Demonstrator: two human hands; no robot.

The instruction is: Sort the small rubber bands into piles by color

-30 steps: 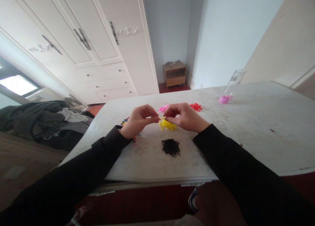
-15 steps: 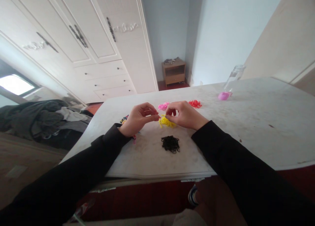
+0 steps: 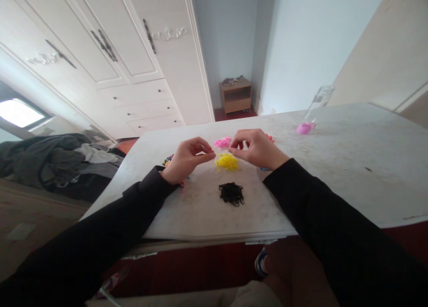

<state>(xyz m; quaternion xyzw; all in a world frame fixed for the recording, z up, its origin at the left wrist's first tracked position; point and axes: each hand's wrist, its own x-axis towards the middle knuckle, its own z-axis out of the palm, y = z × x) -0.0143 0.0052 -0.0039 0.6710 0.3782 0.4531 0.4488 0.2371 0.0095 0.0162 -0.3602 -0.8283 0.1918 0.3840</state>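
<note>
My left hand hovers over the table left of a small heap of yellow rubber bands, thumb and fingertips pinched together. On the heap's other side is my right hand, also in a pinch, just above and right of it. Whatever either pinch holds is too small to make out. A pile of black rubber bands lies closer to me, and pink rubber bands lie behind the yellow ones. Mixed coloured bands are partly covered by my left hand. Red bands show only in part behind my right hand.
A clear glass bottle with a pink object at its base stands at the back right of the white table. Something blue peeks out beneath my right wrist. Dark clothes are heaped to the left.
My right hand has moved up and to the right, away from the yellow bands, widening the gap between my hands. My left hand has hardly moved.
</note>
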